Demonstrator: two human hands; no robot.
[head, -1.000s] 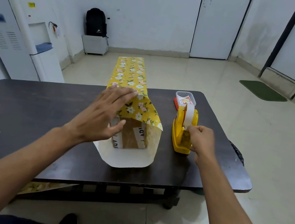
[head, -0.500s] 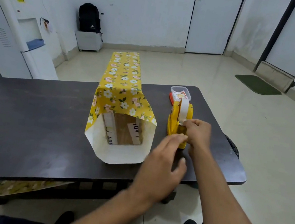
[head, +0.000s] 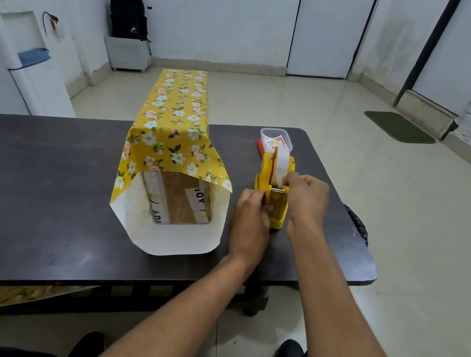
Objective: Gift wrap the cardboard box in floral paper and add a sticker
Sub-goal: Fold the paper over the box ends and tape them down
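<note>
Left hand (head: 250, 221): fingers curled against the near left side of the yellow plastic tape dispenser (head: 277, 213), holding it down on the table. Back of the hand faces the camera; fingertips hidden behind the dispenser body.

Right hand (head: 306, 202): fingers curled, thumb and forefinger pinching at the roll of white tape (head: 281, 162) just above the metal cutter. I cannot tell whether a free end is already lifted.

Dispenser stands upright near the right end of the dark wooden table (head: 26, 174), cutter end toward me.

Just beyond the dispenser: a small clear plastic container (head: 277, 137) with printed pieces inside, sitting on something orange (head: 259, 146).

Left of my hands, close but not touching: the brown cardboard box (head: 180, 200), lying inside a tube of yellow floral wrapping paper (head: 170, 130). The near end of the tube is open, white underside showing, box end with white printed tape visible within. The far end of the paper runs past the table's back edge.

A scrap of the same floral paper (head: 15, 294) sits under the table at left.

Room: black backpack (head: 127, 15) on a white stand by the far wall, white water dispenser (head: 16, 48) at left, green floor mat (head: 398, 127) at right.
</note>
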